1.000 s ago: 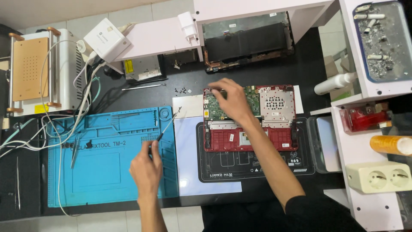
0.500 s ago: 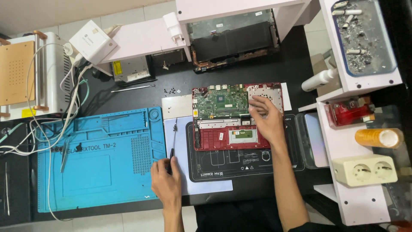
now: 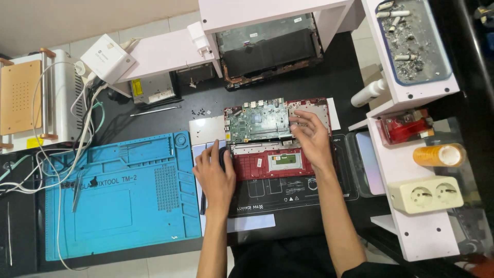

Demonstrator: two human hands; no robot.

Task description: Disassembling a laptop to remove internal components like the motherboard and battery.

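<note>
An opened laptop base with a red frame [image 3: 257, 166] and a green circuit board [image 3: 257, 123] lies on a black work mat [image 3: 288, 193]. My left hand [image 3: 213, 175] rests palm down at the base's left edge. Its fingers are closed over a dark screwdriver [image 3: 202, 205], whose end pokes out below the palm. My right hand [image 3: 309, 139] lies on the right part of the base. Its fingers are spread and touch the board's right edge and the grey plate [image 3: 309, 107] beside it; it holds nothing.
A blue silicone mat [image 3: 118, 195] with tweezers [image 3: 77, 190] lies to the left, with white cables across it. Small screws [image 3: 198, 111] and a thin metal rod [image 3: 154, 110] lie behind. At right, a white shelf unit [image 3: 411, 226] holds a socket block [image 3: 432, 193], an orange roll [image 3: 437, 154] and a red box [image 3: 406, 126].
My left hand moved up and right with the screwdriver, from the paper by the blue mat to the laptop base's left edge. My right hand stayed on the base's right side.
</note>
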